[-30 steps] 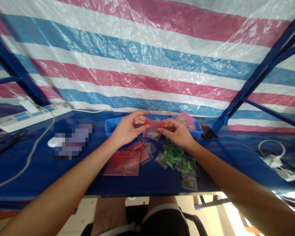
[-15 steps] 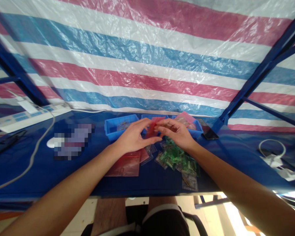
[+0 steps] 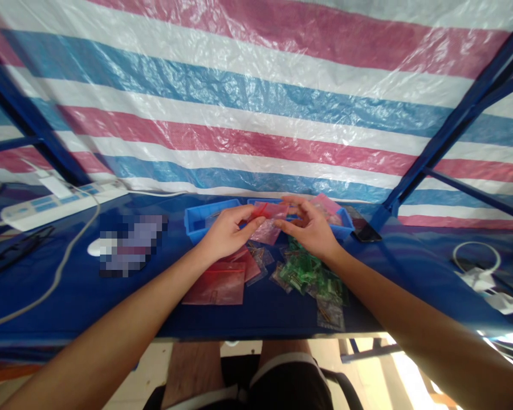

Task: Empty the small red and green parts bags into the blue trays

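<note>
A red plastic bag (image 3: pixel 268 225) hangs between my two hands, over the middle of the blue table. My left hand (image 3: pixel 233 230) pinches its left side between thumb and fingers. At the bag's right edge is my right hand (image 3: pixel 308 228), thumb and fingers apart; whether it touches the bag is unclear. Flat red bags (image 3: pixel 222 285) lie below my left hand, with small clear bags (image 3: pixel 259 263) beside them. Below my right hand is a heap of green packets (image 3: pixel 310 270), and a clear packet (image 3: pixel 330 314) lies near the table's front edge.
Behind my hands stand blue trays (image 3: pixel 196 223), the right one holding pink bags (image 3: pixel 327 208). A dark phone (image 3: pixel 363 225) lies right of them. To the left are a white power strip (image 3: pixel 64 205), a cable and a pixelated object (image 3: pixel 132 247). A white cable loop (image 3: pixel 476 256) lies right.
The crumpled red bag is now spread flatter and more visible between my hands. My left hand has shifted slightly left, and my right hand's fingers have opened wider.
</note>
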The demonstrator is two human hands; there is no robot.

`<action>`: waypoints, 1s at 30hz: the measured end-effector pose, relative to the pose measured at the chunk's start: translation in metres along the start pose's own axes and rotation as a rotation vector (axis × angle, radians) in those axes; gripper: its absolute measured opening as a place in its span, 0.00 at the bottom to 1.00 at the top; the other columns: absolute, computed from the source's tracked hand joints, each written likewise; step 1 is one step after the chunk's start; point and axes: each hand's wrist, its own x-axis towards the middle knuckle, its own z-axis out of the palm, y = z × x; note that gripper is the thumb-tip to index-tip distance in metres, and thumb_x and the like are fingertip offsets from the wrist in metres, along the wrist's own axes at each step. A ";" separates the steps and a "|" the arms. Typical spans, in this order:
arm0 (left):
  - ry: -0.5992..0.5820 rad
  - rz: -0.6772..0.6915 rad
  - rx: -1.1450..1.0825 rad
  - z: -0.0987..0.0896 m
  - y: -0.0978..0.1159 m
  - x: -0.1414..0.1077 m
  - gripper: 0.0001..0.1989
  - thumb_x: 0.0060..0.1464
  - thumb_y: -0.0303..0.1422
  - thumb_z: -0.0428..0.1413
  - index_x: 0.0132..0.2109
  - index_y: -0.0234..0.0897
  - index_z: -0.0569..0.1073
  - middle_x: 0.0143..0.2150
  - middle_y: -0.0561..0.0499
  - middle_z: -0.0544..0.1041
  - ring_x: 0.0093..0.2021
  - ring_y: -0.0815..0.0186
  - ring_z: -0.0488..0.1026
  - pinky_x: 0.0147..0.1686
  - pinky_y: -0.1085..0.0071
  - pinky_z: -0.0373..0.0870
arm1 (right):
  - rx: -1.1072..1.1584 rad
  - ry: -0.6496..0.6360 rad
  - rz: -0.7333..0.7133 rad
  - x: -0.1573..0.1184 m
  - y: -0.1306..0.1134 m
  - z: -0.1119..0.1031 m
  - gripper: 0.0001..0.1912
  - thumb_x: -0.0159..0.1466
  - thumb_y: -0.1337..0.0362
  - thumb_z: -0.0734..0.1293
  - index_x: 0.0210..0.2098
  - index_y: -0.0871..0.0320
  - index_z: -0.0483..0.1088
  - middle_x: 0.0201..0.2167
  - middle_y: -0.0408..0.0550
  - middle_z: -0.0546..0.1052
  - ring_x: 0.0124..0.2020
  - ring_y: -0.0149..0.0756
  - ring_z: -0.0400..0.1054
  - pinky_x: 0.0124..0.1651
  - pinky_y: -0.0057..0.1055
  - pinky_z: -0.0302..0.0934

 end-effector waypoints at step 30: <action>0.101 0.011 0.058 0.003 0.006 -0.004 0.29 0.69 0.38 0.59 0.74 0.42 0.67 0.49 0.46 0.85 0.44 0.57 0.83 0.48 0.62 0.79 | 0.032 0.054 0.003 0.000 -0.008 0.001 0.36 0.57 0.49 0.83 0.61 0.45 0.71 0.59 0.49 0.78 0.51 0.44 0.76 0.39 0.35 0.74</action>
